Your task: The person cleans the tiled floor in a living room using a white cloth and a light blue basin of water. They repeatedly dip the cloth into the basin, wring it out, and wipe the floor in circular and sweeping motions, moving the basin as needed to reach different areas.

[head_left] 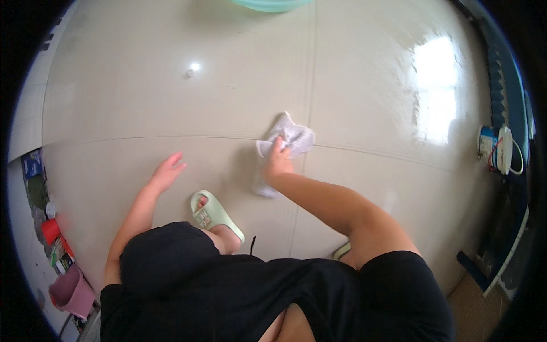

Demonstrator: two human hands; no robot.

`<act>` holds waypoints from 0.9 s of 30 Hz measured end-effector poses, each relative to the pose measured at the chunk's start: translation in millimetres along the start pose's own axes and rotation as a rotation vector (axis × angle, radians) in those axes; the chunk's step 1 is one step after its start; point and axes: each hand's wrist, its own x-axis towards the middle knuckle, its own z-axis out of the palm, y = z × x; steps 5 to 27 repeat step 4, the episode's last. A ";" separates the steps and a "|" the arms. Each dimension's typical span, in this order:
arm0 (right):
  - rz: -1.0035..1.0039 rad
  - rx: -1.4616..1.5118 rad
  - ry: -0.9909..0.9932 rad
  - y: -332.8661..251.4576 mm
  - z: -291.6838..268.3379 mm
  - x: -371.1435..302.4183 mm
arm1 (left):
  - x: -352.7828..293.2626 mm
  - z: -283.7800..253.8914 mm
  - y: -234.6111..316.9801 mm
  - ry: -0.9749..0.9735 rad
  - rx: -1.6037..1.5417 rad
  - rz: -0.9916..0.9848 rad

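Observation:
A crumpled white cloth (pixel 298 138) lies on the tiled floor ahead of me, near where the tile seams cross. My right hand (pixel 278 164) is on it, with the fingers closed into its folds. Part of the cloth hangs out below the wrist on the near side. Off to the left, my left hand (pixel 168 172) is held out above the floor with nothing in it, its fingers apart.
Shiny beige floor tiles (pixel 142 102) stretch around me. A light green slipper (pixel 215 214) is on my left foot. The rim of a mint-green basin (pixel 272 5) shows at the far edge. A white-and-blue bucket (pixel 497 149) stands right; a pink bin (pixel 73 290) is lower left.

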 end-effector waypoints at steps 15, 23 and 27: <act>-0.223 0.800 -0.432 -83.7 -2.1 31.2 | 0.6 -5.3 -12.9 -0.097 -0.095 0.010; -0.223 0.800 -0.432 -83.7 -2.1 31.2 | 0.6 -5.3 -12.9 -0.097 -0.095 0.010; -0.223 0.800 -0.432 -83.7 -2.1 31.2 | 0.6 -5.3 -12.9 -0.097 -0.095 0.010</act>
